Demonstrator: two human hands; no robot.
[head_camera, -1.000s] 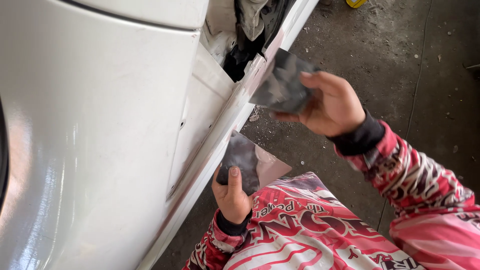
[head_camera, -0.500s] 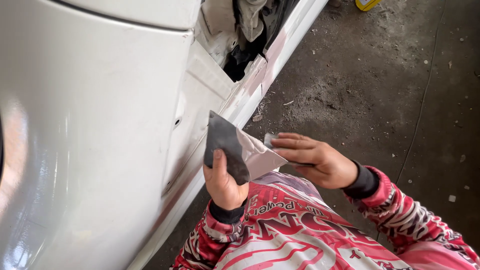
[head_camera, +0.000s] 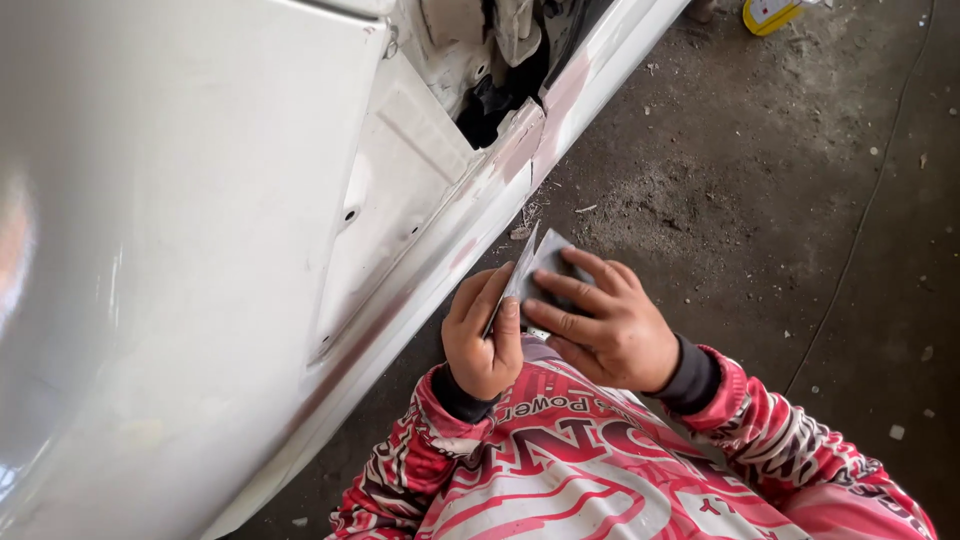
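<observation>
— What are the hands doing?
— The left hand (head_camera: 485, 340) and right hand (head_camera: 605, 325) both pinch a grey sheet of sandpaper (head_camera: 540, 265), fingers closed on it.
— Where is it?
— Just beside the white car panel's (head_camera: 200, 230) lower edge, above the concrete floor (head_camera: 800, 220).

Two hands, one grey sandpaper sheet (head_camera: 545, 262), one yellow container (head_camera: 768, 14).

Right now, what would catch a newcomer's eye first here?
Both hands, left hand and right hand, pinch a folded grey sheet of sandpaper at centre, just beside the sill of the glossy white car body filling the left. Red-and-white patterned sleeves stand out below, over a dusty grey concrete floor.
</observation>
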